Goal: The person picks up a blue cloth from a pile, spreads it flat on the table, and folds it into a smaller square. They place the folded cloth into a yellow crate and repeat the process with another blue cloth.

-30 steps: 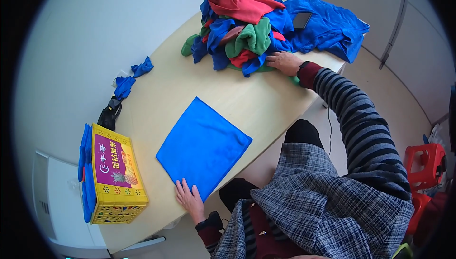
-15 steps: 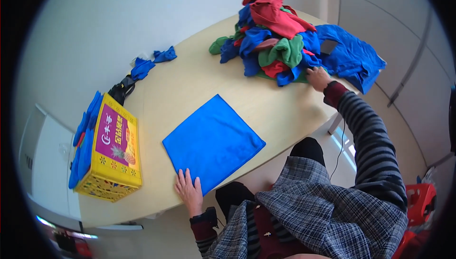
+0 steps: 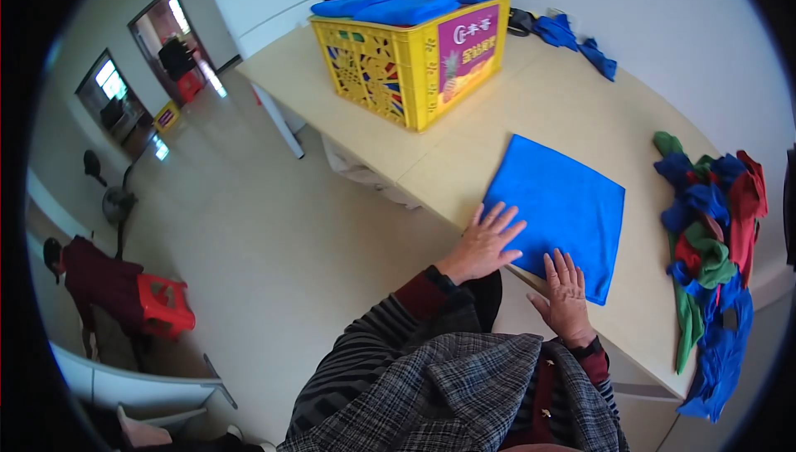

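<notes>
On the surface (image 3: 464, 153), right of a yellow crate (image 3: 420, 79), lies a flat blue cloth (image 3: 560, 199). Our left hand (image 3: 482, 246) and right hand (image 3: 567, 301), fingers spread, gripping nothing, overlap its near edge. We judge smoothing underway; the next move calls for even palm pressure.

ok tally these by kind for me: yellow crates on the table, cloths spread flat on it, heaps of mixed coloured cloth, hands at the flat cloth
Yellow crate: 1
Flat blue cloth: 1
Mixed cloth heap: 1
Hands: 2 (left hand, right hand)
Total: 5
</notes>
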Demonstrator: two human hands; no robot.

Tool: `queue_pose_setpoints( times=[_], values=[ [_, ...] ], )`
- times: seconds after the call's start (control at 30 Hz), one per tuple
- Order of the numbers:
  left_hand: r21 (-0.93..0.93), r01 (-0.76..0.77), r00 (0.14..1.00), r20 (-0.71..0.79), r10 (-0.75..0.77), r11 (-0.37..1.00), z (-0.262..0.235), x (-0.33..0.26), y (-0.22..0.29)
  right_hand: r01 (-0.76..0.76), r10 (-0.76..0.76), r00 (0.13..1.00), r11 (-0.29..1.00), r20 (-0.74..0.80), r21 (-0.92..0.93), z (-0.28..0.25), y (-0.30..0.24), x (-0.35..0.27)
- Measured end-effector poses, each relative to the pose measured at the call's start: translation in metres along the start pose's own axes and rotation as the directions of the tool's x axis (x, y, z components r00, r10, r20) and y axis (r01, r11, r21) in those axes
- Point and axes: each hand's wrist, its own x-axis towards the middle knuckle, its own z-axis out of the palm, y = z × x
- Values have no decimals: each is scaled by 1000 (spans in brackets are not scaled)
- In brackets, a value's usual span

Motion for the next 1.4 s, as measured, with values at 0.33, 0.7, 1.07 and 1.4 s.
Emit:
queue_pose_setpoints(
  times=[0.33, 0.7, 1.07, 1.4],
  values=[
    [33, -68, 997, 41, 67, 997, -11, -37, -9, -131, 129, 991, 987, -29, -90, 15, 24, -33],
    [-25, -125, 976, -181, 118, 992, -29, -32, -42, -217, 212, 975, 973, -65, -83, 1, 38, -48],
    [-354, 4, 982, -176, -70, 935, -31, -20, -32, -240, 231, 969, 965, -90, -103, -7, 49, -57],
    [-364, -69, 976, -216, -12, 929, -58, -5, -24, -373, 356, 920, 923, -164, -90, -8, 86, -43]
  ],
)
